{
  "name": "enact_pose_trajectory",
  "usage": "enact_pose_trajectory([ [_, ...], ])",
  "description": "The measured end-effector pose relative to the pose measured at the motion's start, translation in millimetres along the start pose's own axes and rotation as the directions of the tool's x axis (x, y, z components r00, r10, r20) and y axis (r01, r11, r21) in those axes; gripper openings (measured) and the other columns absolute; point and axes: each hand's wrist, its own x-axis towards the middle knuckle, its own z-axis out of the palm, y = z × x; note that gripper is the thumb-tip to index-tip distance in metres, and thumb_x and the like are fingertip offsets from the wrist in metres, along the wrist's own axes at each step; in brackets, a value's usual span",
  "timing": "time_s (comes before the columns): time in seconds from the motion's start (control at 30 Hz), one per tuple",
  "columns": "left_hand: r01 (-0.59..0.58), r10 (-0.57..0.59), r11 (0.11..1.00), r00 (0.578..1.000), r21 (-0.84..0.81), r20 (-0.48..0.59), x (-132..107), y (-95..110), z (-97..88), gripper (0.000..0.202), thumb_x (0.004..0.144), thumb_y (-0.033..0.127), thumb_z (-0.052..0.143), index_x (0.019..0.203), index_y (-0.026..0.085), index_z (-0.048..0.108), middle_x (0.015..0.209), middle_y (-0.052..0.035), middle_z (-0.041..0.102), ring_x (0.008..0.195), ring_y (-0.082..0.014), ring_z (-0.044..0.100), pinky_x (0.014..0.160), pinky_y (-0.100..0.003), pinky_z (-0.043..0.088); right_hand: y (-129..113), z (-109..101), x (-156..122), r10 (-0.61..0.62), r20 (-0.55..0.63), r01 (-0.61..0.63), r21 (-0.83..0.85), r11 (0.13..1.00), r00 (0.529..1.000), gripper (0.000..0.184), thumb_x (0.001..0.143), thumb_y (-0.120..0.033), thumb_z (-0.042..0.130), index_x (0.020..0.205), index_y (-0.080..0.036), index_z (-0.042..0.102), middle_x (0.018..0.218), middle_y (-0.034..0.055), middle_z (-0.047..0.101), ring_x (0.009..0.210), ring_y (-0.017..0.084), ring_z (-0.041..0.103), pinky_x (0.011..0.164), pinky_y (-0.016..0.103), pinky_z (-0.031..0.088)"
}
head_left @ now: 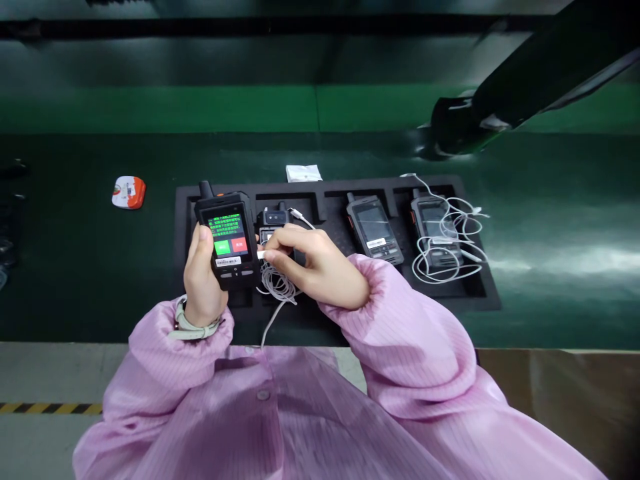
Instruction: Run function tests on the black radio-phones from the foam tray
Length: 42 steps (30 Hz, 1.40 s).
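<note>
My left hand [203, 273] grips a black handheld radio [227, 233] upright; its lit screen shows green text with a green and a red button. My right hand [313, 263] pinches a white plug [261, 254] against the radio's right side, with its coiled white cable [277, 283] hanging below. Both hands hover over a black foam tray [330, 190]. Another radio [274, 220] lies in the tray slot behind my right hand, partly hidden.
Two more radios lie in the tray's right slots, one bare [375, 230], one [435, 230] under a loose white cable [457, 250]. A white packet [303, 173] sits behind the tray, an orange-white object [129, 192] lies left. A dark lamp arm [510, 93] hangs upper right.
</note>
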Motion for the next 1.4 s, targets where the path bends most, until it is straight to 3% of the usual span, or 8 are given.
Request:
enact_pose_trajectory([
  [0.33, 0.069, -0.068, 0.995, 0.997, -0.069, 0.025, 0.7, 1.5, 0.7, 0.037, 0.092, 0.057, 0.061, 0.096, 0.022, 0.069, 0.112, -0.0093, 0.076, 0.124, -0.0306, 0.067, 0.097, -0.043, 0.061, -8.1, -12.4, -0.7, -0.020, 0.046, 0.024, -0.098, 0.995, 0.999, 0.017, 0.097, -0.024, 0.058, 0.082, -0.019, 0.061, 0.078, 0.0021, 0.067, 0.075, 0.016, 0.058, 0.074, 0.030, 0.046],
  [0.47, 0.070, -0.068, 0.994, 0.997, -0.080, 0.022, 0.2, -1.6, -0.3, 0.037, 0.093, 0.056, 0.062, 0.102, 0.022, 0.070, 0.115, -0.0090, 0.076, 0.126, -0.0316, 0.067, 0.101, -0.045, 0.059, -7.8, -10.8, -3.5, -0.174, -0.113, 0.134, -0.298, 0.945, 0.978, 0.023, 0.098, -0.033, 0.058, 0.113, -0.016, 0.062, 0.104, 0.0111, 0.069, 0.095, 0.023, 0.063, 0.086, 0.038, 0.052],
  [0.6, 0.039, -0.038, 0.997, 0.999, -0.060, 0.015, 0.0, -6.1, -4.7, 0.037, 0.094, 0.056, 0.062, 0.109, 0.024, 0.072, 0.119, -0.0070, 0.075, 0.132, -0.0321, 0.063, 0.106, -0.046, 0.055, -5.7, 0.9, -5.1, -0.400, -0.050, 0.314, -0.532, 0.786, 0.915, 0.039, 0.098, -0.042, 0.056, 0.132, -0.023, 0.059, 0.153, 0.0172, 0.042, 0.135, 0.036, 0.042, 0.112, 0.058, 0.040],
  [0.8, 0.039, -0.040, 0.999, 0.999, -0.034, -0.002, 0.3, -9.2, -8.8, 0.037, 0.094, 0.056, 0.063, 0.113, 0.026, 0.073, 0.124, -0.0062, 0.074, 0.132, -0.0305, 0.063, 0.111, -0.044, 0.051, -5.4, 10.7, -6.0, -0.424, 0.049, 0.374, -0.569, 0.732, 0.904, 0.042, 0.096, -0.048, 0.060, 0.133, -0.030, 0.059, 0.164, 0.0096, 0.027, 0.148, 0.040, 0.027, 0.119, 0.064, 0.031],
  [0.93, 0.049, -0.048, 0.994, 0.999, -0.097, 0.009, 0.5, -6.3, -5.6, 0.036, 0.092, 0.054, 0.065, 0.110, 0.023, 0.073, 0.119, -0.0068, 0.075, 0.130, -0.0304, 0.064, 0.105, -0.042, 0.055, -8.7, 3.3, -6.1, -0.370, -0.106, 0.287, -0.451, 0.845, 0.923, 0.037, 0.100, -0.041, 0.053, 0.133, -0.024, 0.054, 0.154, 0.0147, 0.043, 0.141, 0.034, 0.041, 0.114, 0.057, 0.040],
  [1.03, 0.087, -0.087, 0.989, 0.996, -0.122, 0.007, 1.3, -4.4, -3.9, 0.037, 0.091, 0.053, 0.067, 0.107, 0.020, 0.072, 0.117, -0.0085, 0.076, 0.125, -0.0298, 0.067, 0.100, -0.040, 0.057, -9.1, -1.5, -4.1, -0.119, -0.239, 0.061, -0.237, 0.970, 0.964, 0.021, 0.102, -0.031, 0.049, 0.116, -0.017, 0.056, 0.115, 0.0133, 0.066, 0.107, 0.024, 0.062, 0.093, 0.040, 0.051],
  [1.17, 0.092, -0.091, 0.987, 0.996, -0.128, 0.015, 2.6, -4.4, -4.2, 0.036, 0.091, 0.052, 0.066, 0.104, 0.019, 0.069, 0.111, -0.0082, 0.077, 0.115, -0.0274, 0.071, 0.094, -0.037, 0.059, -6.5, -2.0, -0.5, 0.073, -0.034, -0.075, -0.048, 0.996, 0.997, 0.020, 0.101, -0.027, 0.049, 0.083, -0.019, 0.052, 0.078, 0.0013, 0.059, 0.073, 0.014, 0.055, 0.073, 0.028, 0.044],
  [1.4, 0.130, -0.129, 0.984, 0.992, -0.123, 0.012, 1.6, -1.9, -2.5, 0.030, 0.092, 0.048, 0.064, 0.094, 0.019, 0.067, 0.105, -0.0080, 0.077, 0.109, -0.0254, 0.073, 0.089, -0.035, 0.060, -10.3, 4.1, 0.9, 0.138, 0.114, -0.142, 0.025, 0.990, 0.984, 0.023, 0.103, -0.031, 0.042, 0.081, -0.022, 0.042, 0.071, -0.0018, 0.051, 0.062, 0.012, 0.046, 0.065, 0.026, 0.037],
])
